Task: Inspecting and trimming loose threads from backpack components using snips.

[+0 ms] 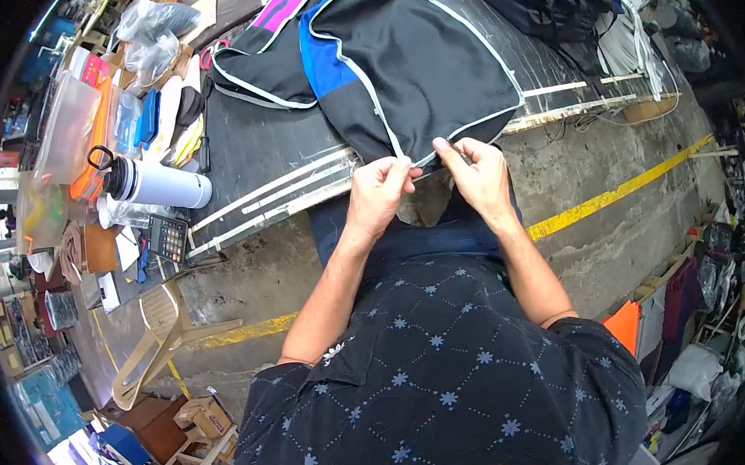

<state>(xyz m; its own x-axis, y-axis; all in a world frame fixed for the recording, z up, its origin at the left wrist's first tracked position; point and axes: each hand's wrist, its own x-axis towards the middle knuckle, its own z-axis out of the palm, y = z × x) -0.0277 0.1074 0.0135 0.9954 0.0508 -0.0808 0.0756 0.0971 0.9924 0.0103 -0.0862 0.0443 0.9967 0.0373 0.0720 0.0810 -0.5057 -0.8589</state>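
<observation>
A large black fabric piece (430,58) with light grey edge binding lies over the near edge of the work table. A bright blue panel (322,65) is sewn into its left side. My left hand (376,196) pinches the bound edge at the fabric's near corner, thumb against fingers. Close on its right, my right hand (480,177) grips the same grey-bound edge between thumb and forefinger. A short stretch of edge spans the two hands. A black flap with grey binding (265,81) extends to the left, near a magenta-striped strip (286,12).
On the table's left stand a white bottle (165,184), a calculator (168,238) and plastic bins (67,127). Dark bags (546,4) are heaped at the far right. A beige plastic chair (153,340) stands at left, and yellow lines (617,192) cross the floor.
</observation>
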